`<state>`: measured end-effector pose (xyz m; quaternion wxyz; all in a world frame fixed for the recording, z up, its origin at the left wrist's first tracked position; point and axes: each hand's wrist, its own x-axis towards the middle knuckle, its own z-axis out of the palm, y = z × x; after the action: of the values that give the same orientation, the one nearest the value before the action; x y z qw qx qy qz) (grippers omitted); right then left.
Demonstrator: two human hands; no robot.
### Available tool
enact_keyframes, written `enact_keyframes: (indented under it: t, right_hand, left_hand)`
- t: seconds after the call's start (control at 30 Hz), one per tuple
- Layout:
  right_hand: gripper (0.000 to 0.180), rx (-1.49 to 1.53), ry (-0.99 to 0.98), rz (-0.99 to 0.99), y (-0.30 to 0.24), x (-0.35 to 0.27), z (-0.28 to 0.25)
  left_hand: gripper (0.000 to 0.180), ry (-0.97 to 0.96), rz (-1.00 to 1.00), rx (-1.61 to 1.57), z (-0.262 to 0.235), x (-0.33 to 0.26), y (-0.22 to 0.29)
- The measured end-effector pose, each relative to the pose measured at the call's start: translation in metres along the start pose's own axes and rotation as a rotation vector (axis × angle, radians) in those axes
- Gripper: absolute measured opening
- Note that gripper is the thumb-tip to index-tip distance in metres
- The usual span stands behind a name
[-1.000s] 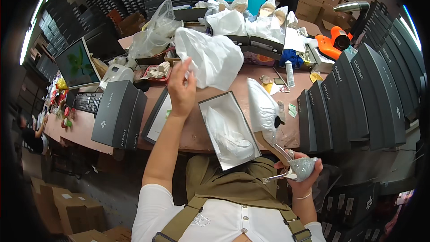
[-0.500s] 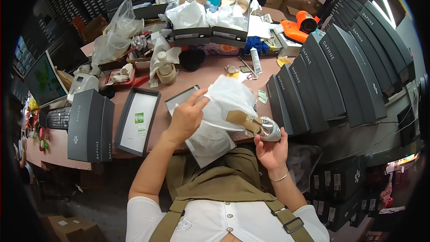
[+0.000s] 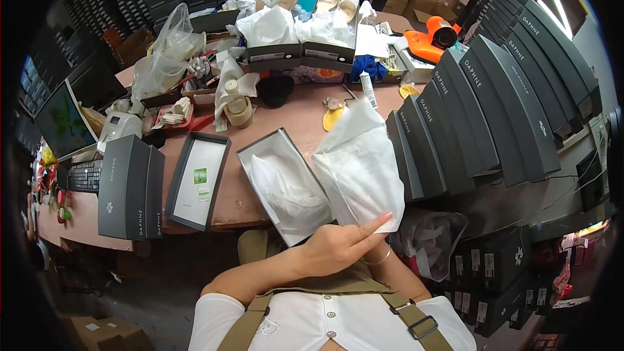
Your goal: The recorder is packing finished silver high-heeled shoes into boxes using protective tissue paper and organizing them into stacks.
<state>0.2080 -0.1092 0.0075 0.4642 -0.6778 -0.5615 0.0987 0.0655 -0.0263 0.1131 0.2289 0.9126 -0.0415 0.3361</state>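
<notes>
My left hand (image 3: 343, 244) crosses in front of me, its fingers closed at the lower edge of a white tissue paper sheet (image 3: 361, 166) and one finger stretched along it. My right hand (image 3: 378, 249) is behind the left one and the paper; only the wrist with a thin bracelet shows plainly, and its fingers are hidden. The silver shoe it held is out of sight, seemingly behind the paper. Beside the sheet, an open grey shoebox (image 3: 252, 168) lies tilted at the table edge, with crumpled white paper (image 3: 286, 188) inside.
An upturned shoebox lid (image 3: 177, 185) lies left of the open box. Closed grey shoeboxes (image 3: 125, 185) stand beyond it, and a long row of shoeboxes (image 3: 484, 104) lines the right. Two boxes of pale shoes (image 3: 273, 52) sit behind. An orange device (image 3: 426, 42) stands at back right.
My left hand has moved right and down, drawing the tissue paper over the silver shoe and right hand. The open shoebox, with paper inside, now shows more fully.
</notes>
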Motion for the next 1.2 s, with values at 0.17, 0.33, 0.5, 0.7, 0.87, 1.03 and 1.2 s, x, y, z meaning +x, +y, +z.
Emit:
enact_keyframes:
  t: [0.17, 0.33, 0.5, 0.7, 0.87, 1.03, 1.2]
  right_hand:
    - [0.057, 0.324, -0.190, -0.023, -0.005, 0.046, -0.005]
    - [0.055, 0.034, -0.192, -0.111, -0.010, 0.052, -0.003]
    - [0.054, -0.130, -0.252, -0.230, -0.031, 0.042, 0.008]
    - [0.051, 0.009, -0.739, -0.503, -0.068, 0.027, 0.051]
    - [0.060, 1.144, -0.662, 0.406, -0.009, 0.054, 0.016]
    - [0.071, 1.391, -0.545, 0.617, -0.017, 0.072, 0.065]
    - [0.065, 1.726, -0.251, 0.517, 0.021, 0.053, 0.032]
  left_hand:
    - [0.041, 0.013, -0.087, -0.119, 0.014, -0.034, -0.001]
    - [0.046, -0.146, -0.032, -0.262, 0.025, -0.023, 0.014]
    - [0.082, 0.495, -0.684, -0.385, -0.013, -0.064, -0.002]
    - [0.066, 1.058, -1.204, -1.059, -0.029, -0.106, -0.052]
    - [0.080, 0.662, -0.897, -0.529, -0.133, -0.136, -0.061]
    - [0.073, 0.715, -0.842, -0.931, -0.051, -0.071, -0.096]
    - [0.068, 0.374, -0.565, 0.072, 0.039, -0.010, -0.073]
